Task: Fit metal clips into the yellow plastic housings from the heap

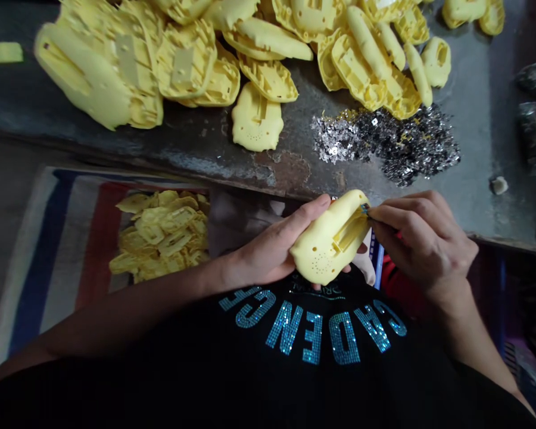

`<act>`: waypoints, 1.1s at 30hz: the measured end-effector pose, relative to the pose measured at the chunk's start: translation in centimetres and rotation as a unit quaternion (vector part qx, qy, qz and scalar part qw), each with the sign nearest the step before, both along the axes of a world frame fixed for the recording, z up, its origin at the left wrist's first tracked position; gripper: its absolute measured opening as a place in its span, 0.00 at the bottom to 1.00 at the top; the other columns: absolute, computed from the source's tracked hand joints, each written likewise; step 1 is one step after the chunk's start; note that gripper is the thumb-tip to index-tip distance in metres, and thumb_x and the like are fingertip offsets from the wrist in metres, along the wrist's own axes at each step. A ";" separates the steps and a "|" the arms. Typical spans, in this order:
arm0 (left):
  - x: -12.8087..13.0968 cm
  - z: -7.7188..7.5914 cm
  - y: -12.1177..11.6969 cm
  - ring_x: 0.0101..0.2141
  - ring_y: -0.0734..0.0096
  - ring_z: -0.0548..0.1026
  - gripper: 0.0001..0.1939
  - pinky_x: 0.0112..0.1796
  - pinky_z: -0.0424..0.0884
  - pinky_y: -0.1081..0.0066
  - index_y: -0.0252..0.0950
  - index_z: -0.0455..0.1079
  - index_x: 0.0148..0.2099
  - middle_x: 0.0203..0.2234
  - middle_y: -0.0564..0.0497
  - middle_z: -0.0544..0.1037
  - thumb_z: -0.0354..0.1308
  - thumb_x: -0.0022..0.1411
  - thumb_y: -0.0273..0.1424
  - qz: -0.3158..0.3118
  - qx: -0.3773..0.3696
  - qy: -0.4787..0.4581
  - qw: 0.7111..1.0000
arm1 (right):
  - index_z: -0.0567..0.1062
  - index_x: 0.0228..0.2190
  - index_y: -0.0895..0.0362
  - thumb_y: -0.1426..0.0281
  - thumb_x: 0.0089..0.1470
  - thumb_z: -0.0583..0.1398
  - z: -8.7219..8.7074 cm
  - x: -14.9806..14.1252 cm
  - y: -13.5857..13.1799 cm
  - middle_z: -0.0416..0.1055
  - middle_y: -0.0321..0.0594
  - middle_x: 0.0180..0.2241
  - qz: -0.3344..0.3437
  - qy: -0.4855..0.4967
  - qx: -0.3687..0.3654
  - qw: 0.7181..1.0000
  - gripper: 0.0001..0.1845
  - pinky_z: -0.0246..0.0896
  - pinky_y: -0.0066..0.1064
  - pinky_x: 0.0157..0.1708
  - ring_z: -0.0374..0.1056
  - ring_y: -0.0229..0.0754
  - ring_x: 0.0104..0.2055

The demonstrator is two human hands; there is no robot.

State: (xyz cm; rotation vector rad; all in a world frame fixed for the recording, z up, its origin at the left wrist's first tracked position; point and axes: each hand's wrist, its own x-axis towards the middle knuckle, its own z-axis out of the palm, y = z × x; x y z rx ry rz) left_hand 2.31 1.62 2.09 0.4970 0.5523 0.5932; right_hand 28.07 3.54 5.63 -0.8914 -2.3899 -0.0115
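Yellow shell (310, 262), tilted, perforated face up; small piece (365, 208) at edge.

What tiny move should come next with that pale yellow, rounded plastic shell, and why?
Perhaps the right hand should gently push in the small, shiny, dark piece: it seems pinched at the end of the open slot in the pale yellow, rounded plastic shell, which the left hand holds.

Yellow shell (327, 241): smooth, matt plastic. Small pieces (411, 143): glossy metal. Bench top (473, 149): worn, rough-patched.
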 end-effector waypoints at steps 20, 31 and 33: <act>0.7 -0.2 -0.2 0.45 0.47 0.91 0.42 0.39 0.86 0.62 0.37 0.69 0.80 0.54 0.35 0.91 0.64 0.79 0.61 0.025 -0.018 -0.028 0.999 | 0.84 0.61 0.44 0.79 0.72 0.69 -0.7 0.0 -1.1 0.90 0.41 0.47 -0.044 0.053 -0.021 0.997 0.24 0.81 0.47 0.44 0.85 0.52 0.42; 0.3 -0.5 -0.4 0.44 0.46 0.90 0.45 0.40 0.87 0.56 0.42 0.66 0.83 0.57 0.34 0.89 0.61 0.79 0.64 -0.008 -0.032 -0.057 0.998 | 0.79 0.68 0.42 0.78 0.73 0.68 -1.2 -0.4 -1.3 0.90 0.41 0.49 -0.041 0.024 -0.002 0.999 0.29 0.79 0.46 0.44 0.84 0.51 0.44; 0.3 -0.5 -0.5 0.45 0.46 0.90 0.45 0.41 0.87 0.57 0.41 0.68 0.82 0.55 0.34 0.90 0.61 0.79 0.64 -0.011 -0.028 -0.062 0.998 | 0.79 0.68 0.41 0.78 0.73 0.68 -1.3 -0.3 -1.3 0.90 0.41 0.50 -0.043 0.028 0.004 0.999 0.30 0.79 0.46 0.46 0.84 0.52 0.44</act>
